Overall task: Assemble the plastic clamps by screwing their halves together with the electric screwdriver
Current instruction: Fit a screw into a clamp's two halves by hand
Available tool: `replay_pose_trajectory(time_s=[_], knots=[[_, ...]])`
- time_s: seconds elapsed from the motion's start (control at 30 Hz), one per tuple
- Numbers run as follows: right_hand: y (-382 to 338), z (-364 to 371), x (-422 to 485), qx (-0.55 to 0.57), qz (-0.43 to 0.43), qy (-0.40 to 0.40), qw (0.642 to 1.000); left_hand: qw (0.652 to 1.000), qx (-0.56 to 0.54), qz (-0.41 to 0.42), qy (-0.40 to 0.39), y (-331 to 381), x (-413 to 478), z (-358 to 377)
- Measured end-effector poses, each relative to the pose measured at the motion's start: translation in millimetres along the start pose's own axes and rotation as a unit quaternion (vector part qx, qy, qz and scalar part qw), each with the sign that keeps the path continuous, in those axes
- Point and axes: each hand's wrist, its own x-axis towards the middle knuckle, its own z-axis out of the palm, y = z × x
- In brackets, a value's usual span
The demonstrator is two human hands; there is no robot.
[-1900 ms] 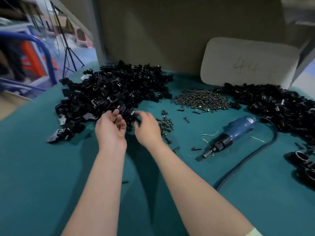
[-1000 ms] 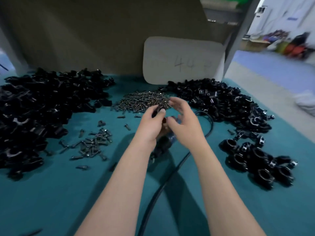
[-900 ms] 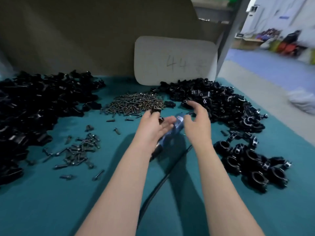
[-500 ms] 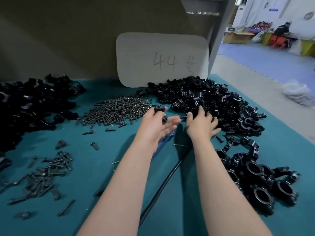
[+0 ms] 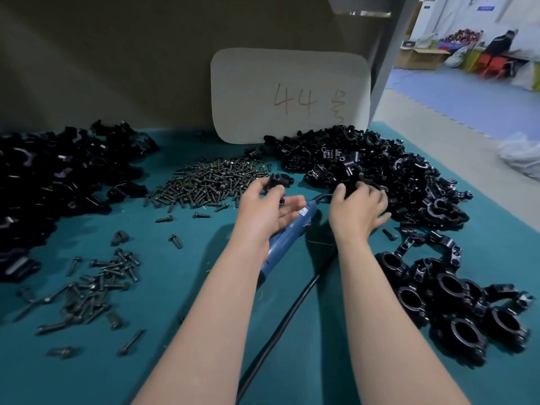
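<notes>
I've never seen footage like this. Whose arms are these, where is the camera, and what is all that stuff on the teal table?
No machine here: a person wears a camera on the head, looking down at their own arms. The left hand pinches one black clamp half; the right hand lies with fingers spread on a pile of such halves. Under the left hand a blue electric screwdriver lies on the teal table cover, its cord trailing toward the viewer. A heap of screws lies left of that pile; finished clamps lie nearer, at the right.
</notes>
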Motion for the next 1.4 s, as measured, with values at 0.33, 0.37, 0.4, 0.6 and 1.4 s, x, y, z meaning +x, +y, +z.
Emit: replay_pose_trajectory(time_s=[0.33,0.37,0.4,0.6,1.4], knots=[[-56.8,-43.9,-73.6,0.512,0.019,-0.211,0.832,0.999,0.021,0.006,0.044,20.8,-31.1,-38.7],[-59.8,-45.6,-86.1,0.526,0.019,-0.242,0.815,0.999,0.006,0.001,0.042,22.3,-38.5,-48.4],[-62.0,-46.2,-98.2,0.537,0.019,-0.261,0.802,0.999,-0.025,-0.009,0.033,23.5,-46.4,-58.9],[-62.2,-29.3,-159.3,0.437,-0.087,-0.221,0.868,0.986,-0.165,0.005,0.031,15.1,-85.9,-116.9],[-78.3,5.9,-213.5,0.425,-0.082,-0.265,0.862,0.937,0.201,0.228,0.173,-16.8,-80.4,-135.0]])
